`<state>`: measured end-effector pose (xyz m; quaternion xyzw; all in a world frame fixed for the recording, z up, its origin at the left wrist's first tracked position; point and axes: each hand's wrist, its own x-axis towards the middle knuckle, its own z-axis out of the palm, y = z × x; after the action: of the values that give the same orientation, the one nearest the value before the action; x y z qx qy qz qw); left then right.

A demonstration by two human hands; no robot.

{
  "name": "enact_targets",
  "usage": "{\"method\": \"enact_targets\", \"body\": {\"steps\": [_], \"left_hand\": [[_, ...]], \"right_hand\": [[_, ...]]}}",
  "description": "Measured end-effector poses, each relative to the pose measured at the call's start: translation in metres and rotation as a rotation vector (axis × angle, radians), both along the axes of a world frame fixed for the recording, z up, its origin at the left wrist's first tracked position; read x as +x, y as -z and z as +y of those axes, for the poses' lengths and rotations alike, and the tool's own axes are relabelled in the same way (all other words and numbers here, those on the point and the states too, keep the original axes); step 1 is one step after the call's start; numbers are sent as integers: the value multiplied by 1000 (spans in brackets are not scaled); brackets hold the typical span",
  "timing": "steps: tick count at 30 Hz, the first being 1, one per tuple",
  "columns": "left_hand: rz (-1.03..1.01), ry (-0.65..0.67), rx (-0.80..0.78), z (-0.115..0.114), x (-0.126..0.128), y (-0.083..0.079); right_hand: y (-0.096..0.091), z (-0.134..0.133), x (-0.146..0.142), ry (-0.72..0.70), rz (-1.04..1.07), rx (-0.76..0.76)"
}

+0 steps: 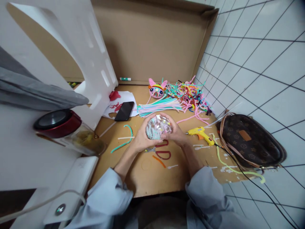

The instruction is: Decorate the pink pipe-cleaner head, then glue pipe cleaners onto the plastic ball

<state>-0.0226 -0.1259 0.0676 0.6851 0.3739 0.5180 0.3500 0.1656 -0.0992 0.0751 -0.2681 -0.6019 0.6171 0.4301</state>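
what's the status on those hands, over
Left hand and right hand both cupping round pastel-flecked ball. Red-handled scissors lie just below. Yellow glue gun beside right hand.

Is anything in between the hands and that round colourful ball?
Nothing visible is. The left hand and the right hand cup the ball directly, one on each side. The red-handled scissors lie on the board beside the hands, not between them and the ball.

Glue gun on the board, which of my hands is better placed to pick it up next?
Right, probably. The yellow glue gun lies just to the right of the right hand, its nozzle toward it; the left hand cups the far side of the ball and would have to cross over.
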Motion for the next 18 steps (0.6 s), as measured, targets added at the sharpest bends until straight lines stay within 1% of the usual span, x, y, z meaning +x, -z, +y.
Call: {"method": "enact_targets", "body": {"steps": [3, 7, 10, 13, 18], "left_hand": [[11, -17, 34, -1, 2, -1], [38, -46, 58, -2, 2, -1], [66, -42, 79, -2, 1, -2], [86, -50, 96, 0, -1, -2], [84, -27, 81, 1, -4, -1]], "right_hand": [[0, 0, -1, 7, 24, -14], [0, 0, 0, 13, 35, 3], [2, 0, 1, -8, 49, 16], [4, 1, 1, -18, 84, -4], [3, 1, 1, -33, 74, -22]]}}
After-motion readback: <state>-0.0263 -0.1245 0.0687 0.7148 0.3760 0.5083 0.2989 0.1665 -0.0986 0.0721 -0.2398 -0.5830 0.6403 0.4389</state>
